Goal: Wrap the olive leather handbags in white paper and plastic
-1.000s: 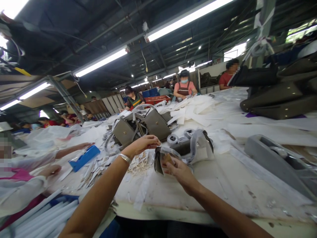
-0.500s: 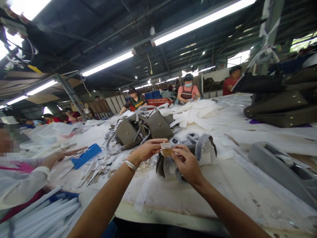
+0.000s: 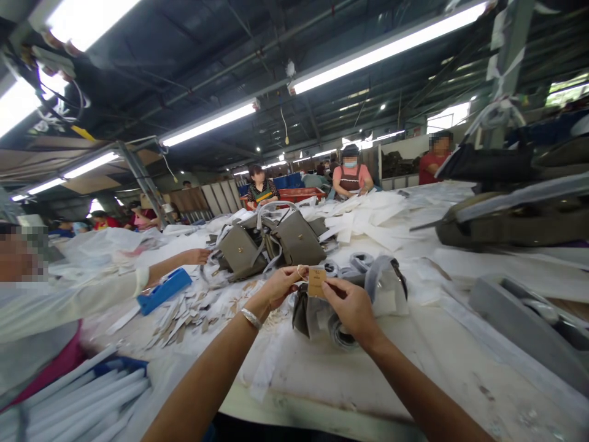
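A small tan hang tag [image 3: 316, 282] with dark print is held up in front of me. My right hand [image 3: 352, 305] pinches its right edge between thumb and fingers. Closed round the pale string [image 3: 301, 272] at the tag's other side is my left hand [image 3: 278, 287], with a silvery bracelet at the wrist. Behind and below my hands lies a grey-brown bag [image 3: 301, 310] with wrapped handles, partly covered by white paper and by my right hand. Farther back stand finished-looking grey-brown handbags [image 3: 299, 236] with small gold fittings.
Loose tags [image 3: 184, 313] lie heaped left of my hands beside a blue tray [image 3: 164, 291]. A co-worker's arm [image 3: 175, 264] reaches in from the left. White wrapping paper [image 3: 368, 215] covers the far table. Dark bags [image 3: 515, 221] and a grey tape dispenser [image 3: 524, 325] are at right.
The tag has turned so more of its printed tan face shows. The co-worker's hand at left has moved forward toward the handbags. A pale strip now crosses the dark bags at right.
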`<state>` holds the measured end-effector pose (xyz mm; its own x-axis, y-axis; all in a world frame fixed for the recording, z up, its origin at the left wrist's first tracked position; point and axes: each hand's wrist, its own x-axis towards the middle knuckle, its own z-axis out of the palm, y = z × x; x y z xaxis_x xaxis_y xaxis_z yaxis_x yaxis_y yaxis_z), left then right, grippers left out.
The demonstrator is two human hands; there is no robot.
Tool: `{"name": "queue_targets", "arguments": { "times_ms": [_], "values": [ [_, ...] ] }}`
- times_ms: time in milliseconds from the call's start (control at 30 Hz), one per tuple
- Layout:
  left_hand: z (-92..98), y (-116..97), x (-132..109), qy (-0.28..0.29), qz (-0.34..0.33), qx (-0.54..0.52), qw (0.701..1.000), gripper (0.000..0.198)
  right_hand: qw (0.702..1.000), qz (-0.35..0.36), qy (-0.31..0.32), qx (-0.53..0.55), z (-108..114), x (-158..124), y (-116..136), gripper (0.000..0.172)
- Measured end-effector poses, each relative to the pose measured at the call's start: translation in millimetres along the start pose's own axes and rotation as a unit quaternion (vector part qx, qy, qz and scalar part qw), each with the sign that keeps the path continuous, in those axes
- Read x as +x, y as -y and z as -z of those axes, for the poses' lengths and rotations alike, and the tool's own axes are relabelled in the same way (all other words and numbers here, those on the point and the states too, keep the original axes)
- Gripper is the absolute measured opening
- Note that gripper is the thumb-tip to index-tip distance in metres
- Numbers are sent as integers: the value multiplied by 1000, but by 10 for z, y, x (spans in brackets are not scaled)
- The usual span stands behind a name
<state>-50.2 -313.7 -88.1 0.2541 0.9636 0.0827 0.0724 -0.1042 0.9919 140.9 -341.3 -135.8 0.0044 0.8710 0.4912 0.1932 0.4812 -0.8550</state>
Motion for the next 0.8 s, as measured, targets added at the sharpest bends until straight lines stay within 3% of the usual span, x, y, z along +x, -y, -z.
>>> {"name": "queue_targets", "arguments": {
  "times_ms": [167,300,533,700,800],
  "values": [
    [-53,-108,-35,18,-34,31,999,50,991,55,30,-115,70,58,129,26],
    [-107,-200,-41,36,-46,52,997,41,983,100,63,-140,113,95,177,24],
    [-165,-296,-74,71,-64,92,991,46,980,148,122,-58,176,127,121,28],
    [-252,-418,-110,81,-87,134,984,60,993,51,101,13,181,200,81,31],
    [-277,-467,-143,54,-142,230,961,74,979,59,178,78,174,281,89,37]
  ]
}}
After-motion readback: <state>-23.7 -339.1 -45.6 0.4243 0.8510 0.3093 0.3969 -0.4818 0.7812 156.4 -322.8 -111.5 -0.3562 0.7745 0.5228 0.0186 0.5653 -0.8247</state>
